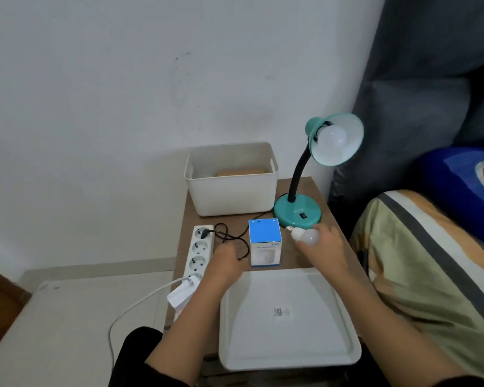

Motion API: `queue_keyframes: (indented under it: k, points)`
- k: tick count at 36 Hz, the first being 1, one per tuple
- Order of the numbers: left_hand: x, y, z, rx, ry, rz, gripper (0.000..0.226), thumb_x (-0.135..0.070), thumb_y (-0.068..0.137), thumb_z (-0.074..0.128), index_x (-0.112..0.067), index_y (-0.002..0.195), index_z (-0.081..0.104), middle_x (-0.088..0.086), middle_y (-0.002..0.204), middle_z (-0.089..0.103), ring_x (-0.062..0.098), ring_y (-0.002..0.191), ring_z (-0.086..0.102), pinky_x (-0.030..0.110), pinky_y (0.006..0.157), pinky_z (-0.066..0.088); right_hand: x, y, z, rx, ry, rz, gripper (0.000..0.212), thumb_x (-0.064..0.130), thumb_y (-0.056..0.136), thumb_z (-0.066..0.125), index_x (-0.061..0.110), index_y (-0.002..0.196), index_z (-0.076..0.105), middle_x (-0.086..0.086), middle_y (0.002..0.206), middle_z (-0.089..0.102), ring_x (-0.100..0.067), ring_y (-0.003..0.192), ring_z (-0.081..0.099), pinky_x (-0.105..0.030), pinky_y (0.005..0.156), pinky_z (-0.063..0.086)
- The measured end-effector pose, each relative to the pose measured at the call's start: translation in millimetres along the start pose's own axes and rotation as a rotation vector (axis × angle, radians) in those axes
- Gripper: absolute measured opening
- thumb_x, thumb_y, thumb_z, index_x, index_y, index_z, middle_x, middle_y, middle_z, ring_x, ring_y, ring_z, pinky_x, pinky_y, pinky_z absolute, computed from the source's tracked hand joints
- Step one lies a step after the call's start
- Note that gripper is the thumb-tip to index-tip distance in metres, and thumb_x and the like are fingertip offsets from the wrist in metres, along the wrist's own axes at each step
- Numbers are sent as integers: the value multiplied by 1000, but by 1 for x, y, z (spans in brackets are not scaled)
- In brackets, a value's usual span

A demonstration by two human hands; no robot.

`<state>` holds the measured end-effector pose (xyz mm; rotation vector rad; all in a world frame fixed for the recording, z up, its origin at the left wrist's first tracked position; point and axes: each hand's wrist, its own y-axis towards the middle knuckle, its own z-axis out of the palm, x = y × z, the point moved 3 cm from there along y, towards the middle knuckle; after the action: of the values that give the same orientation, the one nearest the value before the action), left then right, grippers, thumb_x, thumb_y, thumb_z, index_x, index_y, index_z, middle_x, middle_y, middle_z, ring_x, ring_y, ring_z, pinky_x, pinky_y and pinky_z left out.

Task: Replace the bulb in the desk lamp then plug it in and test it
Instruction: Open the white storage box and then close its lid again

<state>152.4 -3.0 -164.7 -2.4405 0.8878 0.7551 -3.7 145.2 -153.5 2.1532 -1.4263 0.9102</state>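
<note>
1. Head view: white bin (pixel 232 195) at centre frame, open-topped, a brown box (pixel 241 172) lying inside it.
2. White tray (pixel 288 344) at lower centre, bare but for a small printed sticker (pixel 280 312).
3. Blue-topped bulb carton (pixel 264 241) stands upright just above the tray, closed.
4. Brown tabletop (pixel 301 184) against a pale wall (pixel 123 79); bed with striped cover (pixel 430 263) at right edge.
5. Teal desk lamp (pixel 298 213) right of the bin, shade tipped toward camera, white fitted bulb (pixel 332 136) seated in it.
6. White power strip (pixel 199 251) left of the carton; black plug (pixel 204 233) sits in its top socket, cord looping toward the carton.
7. Right hand (pixel 326 247) grasps a loose bulb (pixel 305 235) just below the lamp base, screw end pointing left.
8. Left hand (pixel 227 261) lies knuckles-up on the black cord (pixel 236 238), fingers curled; whether it grips the cord, cannot tell.
</note>
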Motion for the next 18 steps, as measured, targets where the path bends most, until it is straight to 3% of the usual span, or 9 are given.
queue_keyframes:
  k: [4, 8, 14, 18]
  points:
    - [-14, 5, -22, -21, -5, -54, 16, -19, 83, 56, -4, 84, 50, 14, 85, 57, 27, 72, 53, 32, 59, 39, 27, 2, -18, -31, 19, -73, 56, 25, 75, 70, 9, 125, 51, -12, 125, 46, -29, 113, 49, -40, 99, 43]
    - [-28, 17, -56, -59, 52, -35, 19, -25, 86, 58, -7, 90, 54, 8, 90, 56, 25, 83, 53, 28, 68, 38, 64, 8, -27, -31, 22, -160, 55, 24, 76, 70, 12, 126, 50, -10, 124, 45, -26, 112, 47, -35, 95, 42]
    - [-43, 53, -107, -139, 10, 21, 12, -21, 83, 61, -12, 85, 53, 10, 96, 58, 22, 85, 54, 29, 75, 44, 128, 23, -18, 1, 44, -362, 58, 22, 71, 72, 11, 125, 52, -7, 121, 46, -24, 111, 47, -29, 91, 39]
    - [-53, 90, -136, -165, 39, 47, 11, -24, 85, 57, -14, 86, 52, 6, 89, 56, 22, 83, 53, 28, 73, 40, 169, 55, -8, 21, 79, -400, 53, 25, 74, 69, 11, 122, 52, -8, 119, 46, -26, 109, 48, -32, 91, 43]
